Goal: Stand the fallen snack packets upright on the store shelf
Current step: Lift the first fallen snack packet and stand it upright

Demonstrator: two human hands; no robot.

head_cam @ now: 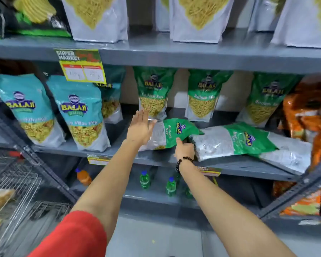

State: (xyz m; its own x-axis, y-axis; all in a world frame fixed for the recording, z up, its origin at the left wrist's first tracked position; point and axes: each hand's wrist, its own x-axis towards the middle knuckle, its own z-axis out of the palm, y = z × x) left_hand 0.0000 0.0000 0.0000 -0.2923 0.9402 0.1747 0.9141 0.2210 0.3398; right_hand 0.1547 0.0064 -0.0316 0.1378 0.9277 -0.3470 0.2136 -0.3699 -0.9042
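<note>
We see one fallen Ratlami Sev packet [165, 133] lying flat just below the standing green packet [153, 93]. Left hand [140, 127] open against it, right hand [183, 148] pinching its edge. Risk: tipping it up nudges the neighbouring fallen packet [235, 140] off the shelf lip [156, 158].

the grey metal shelf [119, 145] carries snack packets; at the left two teal packets [78, 115] stand upright, a third behind them; at the back three green packets [154, 93] stand upright against the wall; near the front edge two green packets lie flat, the nearer fallen packet [167, 134] beside the longer fallen packet [235, 141]; orange packets [308, 115] stand at the right end; a yellow price tag [82, 65] hangs from the shelf above.
</note>
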